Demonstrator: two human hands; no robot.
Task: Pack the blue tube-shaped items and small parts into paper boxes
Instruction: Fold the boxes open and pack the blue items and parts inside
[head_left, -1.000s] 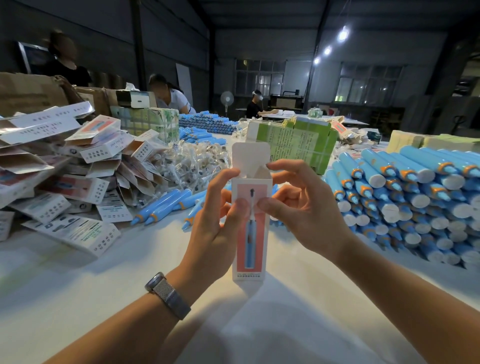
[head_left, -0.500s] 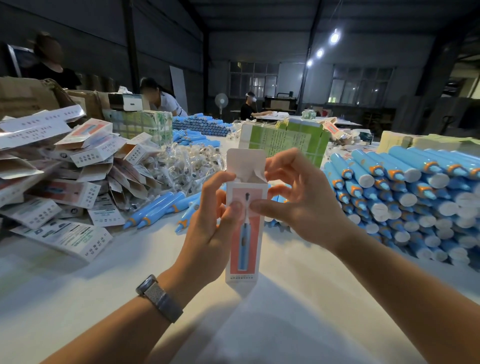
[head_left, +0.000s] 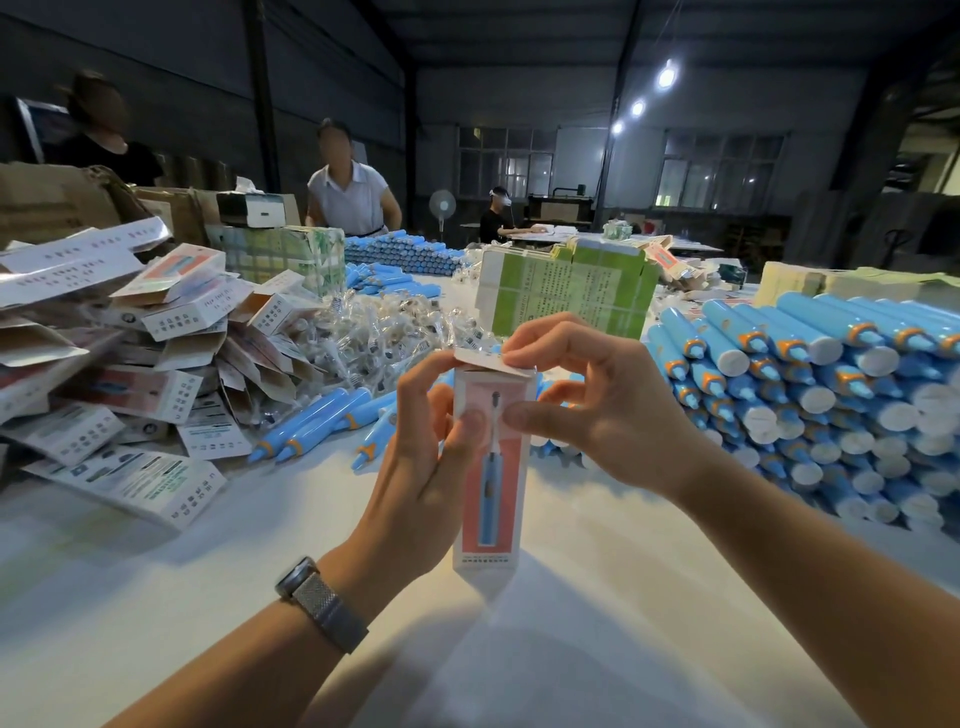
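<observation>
Box (head_left: 491, 467) upright between both hands' fingers (head_left: 470, 423).

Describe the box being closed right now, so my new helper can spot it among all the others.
Start at the big stack of blue tubes on the right of the white table, then look left to the two hands in the middle. The box stands upright between them, top flap folded down. Unlike the boxes heaped on the left, it is upright and held.
</observation>
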